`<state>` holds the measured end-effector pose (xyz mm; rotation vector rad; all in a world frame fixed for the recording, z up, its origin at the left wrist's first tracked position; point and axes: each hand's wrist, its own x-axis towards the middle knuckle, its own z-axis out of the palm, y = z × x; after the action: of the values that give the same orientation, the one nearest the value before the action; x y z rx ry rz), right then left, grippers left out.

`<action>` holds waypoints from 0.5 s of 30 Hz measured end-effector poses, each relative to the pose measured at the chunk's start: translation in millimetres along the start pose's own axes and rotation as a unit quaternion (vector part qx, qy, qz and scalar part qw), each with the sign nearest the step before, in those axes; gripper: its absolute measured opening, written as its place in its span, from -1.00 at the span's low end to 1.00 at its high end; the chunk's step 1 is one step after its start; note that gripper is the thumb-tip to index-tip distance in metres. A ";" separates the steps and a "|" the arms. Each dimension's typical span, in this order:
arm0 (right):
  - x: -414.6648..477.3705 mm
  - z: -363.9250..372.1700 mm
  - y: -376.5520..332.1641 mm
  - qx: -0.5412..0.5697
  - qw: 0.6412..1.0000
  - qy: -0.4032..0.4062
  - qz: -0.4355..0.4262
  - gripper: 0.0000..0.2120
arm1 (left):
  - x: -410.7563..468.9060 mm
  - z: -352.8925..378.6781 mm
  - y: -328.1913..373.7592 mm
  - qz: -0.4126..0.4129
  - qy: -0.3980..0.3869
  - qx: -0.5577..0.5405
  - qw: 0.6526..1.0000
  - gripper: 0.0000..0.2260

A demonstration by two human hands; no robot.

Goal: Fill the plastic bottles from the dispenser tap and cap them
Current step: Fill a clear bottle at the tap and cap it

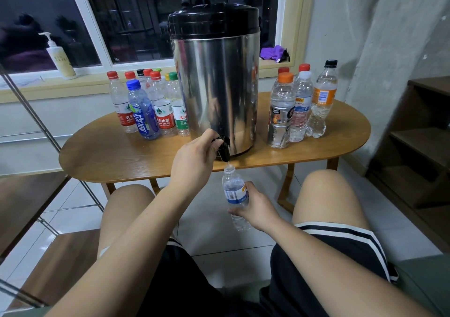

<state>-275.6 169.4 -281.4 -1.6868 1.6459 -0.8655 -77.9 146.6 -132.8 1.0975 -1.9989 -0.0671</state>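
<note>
your left hand (194, 157) is curled on the tap (223, 146) of the dispenser (215, 85). your right hand (254, 206) grips the uncapped bottle (234, 190), mouth just under the spout, below the table (121, 153) edge. capped bottles (143, 112) flank the dispenser.

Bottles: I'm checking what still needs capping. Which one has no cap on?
The small bottle held by the right hand under the tap, off the table; every bottle standing there wears a cap.

Steel dispenser (214, 85) stands on the table (121, 156), black tap (224, 147) overhanging; small uncapped bottle (234, 192) upright right under it, capped bottles (142, 112) grouped either side.
</note>
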 end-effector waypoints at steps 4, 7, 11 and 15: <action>0.1 0.1 0.7 -0.005 1.000 0.003 -0.002 -0.32 | 0.0 -0.2 0.1 0.001 -0.001 0.001 1.000 -0.87; -0.1 0.1 1.1 -0.007 1.000 0.004 -0.005 -0.32 | -0.1 -0.1 -0.2 0.001 -0.003 0.001 1.000 -0.87; 0.0 0.2 0.5 -0.010 1.000 0.005 -0.004 -0.33 | 0.4 0.3 0.0 0.002 0.000 0.000 1.000 -0.86; 0.1 -0.3 0.0 -0.009 1.000 0.008 -0.003 -0.33 | -0.1 0.7 -0.3 0.002 0.006 0.001 1.000 -0.84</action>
<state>-275.9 169.3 -281.1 -1.7031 1.6650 -0.8714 -78.1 146.3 -133.4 1.0930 -1.9911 -0.0576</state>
